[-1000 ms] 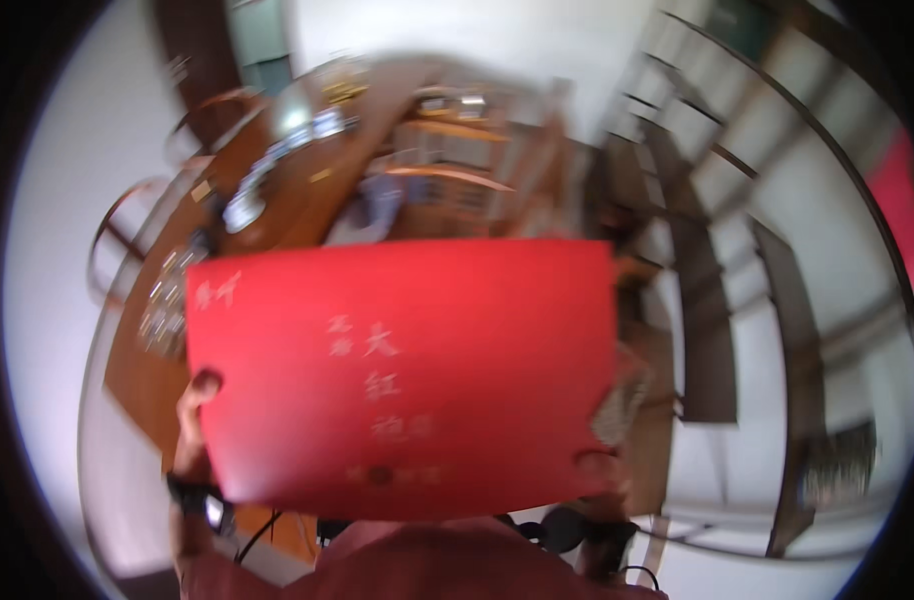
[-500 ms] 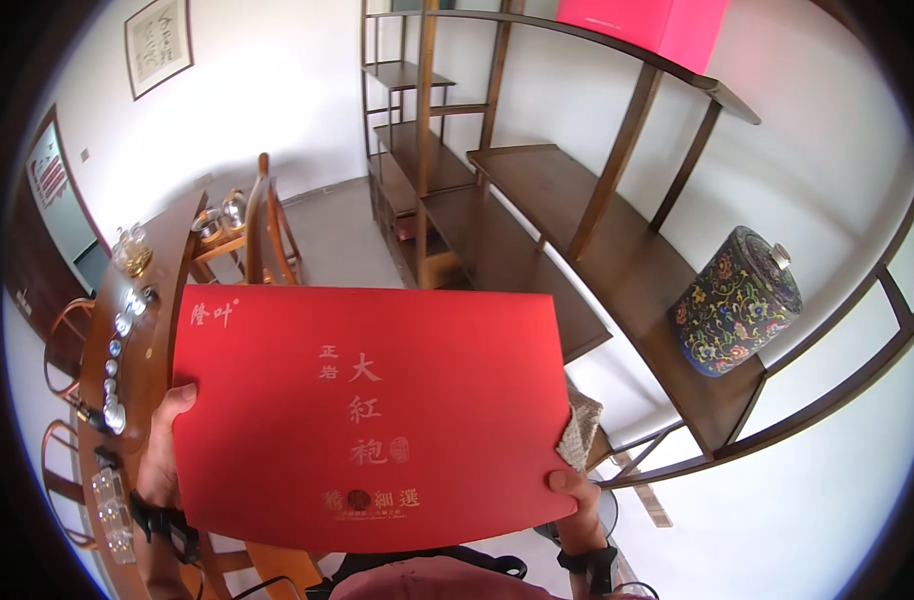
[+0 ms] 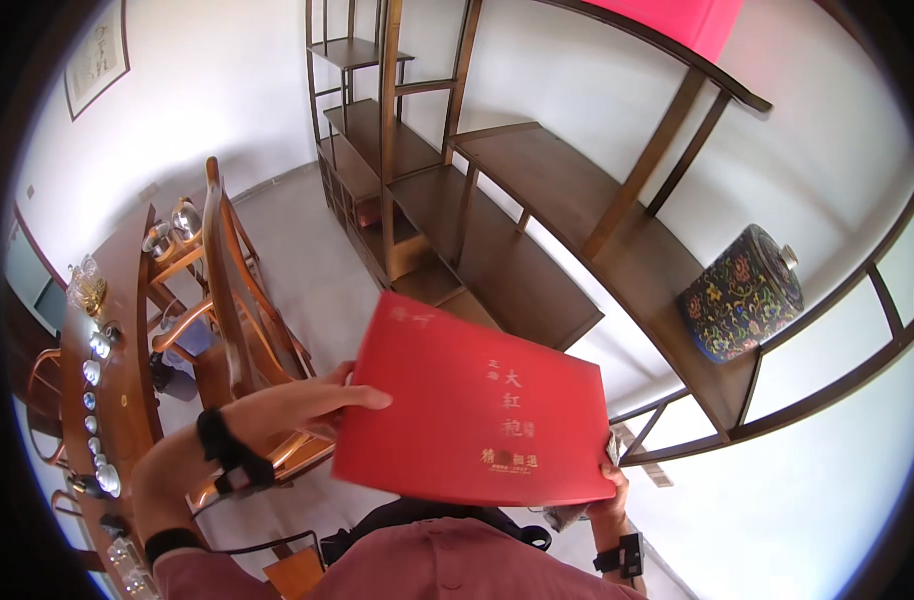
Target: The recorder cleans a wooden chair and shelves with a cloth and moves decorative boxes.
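A large flat red gift box with pale lettering is held in front of my chest, its far left corner tipped up. My left hand grips its left side, the thumb on the top face and the fingers partly hidden behind. At the lower right corner my right hand is closed on the box, its fingers mostly out of sight. A crumpled greyish cloth shows under the box close to my right hand; I cannot tell how it is held.
A dark wooden shelf unit stands ahead and right, bearing a dark floral canister and, above, a bright pink box. To the left are a wooden chair and a long tea table with cups, kettles and glassware.
The red box has moved right and turned clockwise, tilting as it goes. My left arm now reaches across further. The view has shifted, showing more of the chair.
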Action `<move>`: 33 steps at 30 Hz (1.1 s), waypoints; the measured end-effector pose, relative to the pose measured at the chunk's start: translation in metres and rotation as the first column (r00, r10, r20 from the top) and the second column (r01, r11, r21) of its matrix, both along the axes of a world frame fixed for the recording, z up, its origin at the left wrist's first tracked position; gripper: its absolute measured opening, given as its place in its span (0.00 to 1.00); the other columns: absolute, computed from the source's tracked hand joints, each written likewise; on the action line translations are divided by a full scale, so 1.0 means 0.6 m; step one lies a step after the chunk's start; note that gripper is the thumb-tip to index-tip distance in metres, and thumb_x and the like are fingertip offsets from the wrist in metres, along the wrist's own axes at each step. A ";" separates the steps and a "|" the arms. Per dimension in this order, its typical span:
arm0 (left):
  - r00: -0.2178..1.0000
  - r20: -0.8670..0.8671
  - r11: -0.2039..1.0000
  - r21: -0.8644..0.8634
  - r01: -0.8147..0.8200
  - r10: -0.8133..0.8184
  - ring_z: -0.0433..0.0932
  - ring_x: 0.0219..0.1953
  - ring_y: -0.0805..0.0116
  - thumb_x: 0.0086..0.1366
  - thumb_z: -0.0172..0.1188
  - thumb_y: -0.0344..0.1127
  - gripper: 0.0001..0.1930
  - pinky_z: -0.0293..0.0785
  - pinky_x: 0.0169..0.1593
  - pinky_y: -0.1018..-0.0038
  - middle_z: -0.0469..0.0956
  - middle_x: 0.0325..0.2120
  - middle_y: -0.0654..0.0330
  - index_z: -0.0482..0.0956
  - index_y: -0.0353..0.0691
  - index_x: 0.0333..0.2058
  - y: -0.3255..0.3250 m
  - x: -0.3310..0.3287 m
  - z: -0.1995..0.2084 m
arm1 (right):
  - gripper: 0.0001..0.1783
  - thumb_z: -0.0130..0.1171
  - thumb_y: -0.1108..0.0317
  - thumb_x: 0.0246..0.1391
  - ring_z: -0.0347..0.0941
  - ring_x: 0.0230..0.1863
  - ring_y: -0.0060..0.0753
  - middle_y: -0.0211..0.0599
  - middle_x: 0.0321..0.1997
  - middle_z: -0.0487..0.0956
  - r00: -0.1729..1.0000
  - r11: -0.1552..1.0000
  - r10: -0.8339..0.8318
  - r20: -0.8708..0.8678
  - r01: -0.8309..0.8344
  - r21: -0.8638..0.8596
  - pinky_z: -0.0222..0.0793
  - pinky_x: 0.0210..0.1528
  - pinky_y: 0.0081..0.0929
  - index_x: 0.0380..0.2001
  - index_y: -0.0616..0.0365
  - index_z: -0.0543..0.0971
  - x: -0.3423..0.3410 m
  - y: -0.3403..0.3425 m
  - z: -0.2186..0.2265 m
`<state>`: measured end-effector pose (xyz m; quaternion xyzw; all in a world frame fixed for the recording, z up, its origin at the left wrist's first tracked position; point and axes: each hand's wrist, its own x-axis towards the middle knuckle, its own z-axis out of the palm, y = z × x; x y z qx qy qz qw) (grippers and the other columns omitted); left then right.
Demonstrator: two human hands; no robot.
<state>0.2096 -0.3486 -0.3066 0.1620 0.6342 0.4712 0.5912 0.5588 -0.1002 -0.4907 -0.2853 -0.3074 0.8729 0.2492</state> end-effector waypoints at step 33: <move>0.684 0.435 0.661 0.232 -0.714 0.586 0.72 0.47 0.63 0.56 0.61 0.47 0.23 0.67 0.51 0.55 0.74 0.41 0.60 0.68 0.45 0.48 0.267 0.017 -0.376 | 0.35 0.60 0.74 0.40 0.70 0.49 0.34 0.36 0.50 0.71 0.997 0.979 0.080 0.013 -0.081 0.189 0.67 0.50 0.32 0.55 0.58 0.63 -0.205 0.147 -0.048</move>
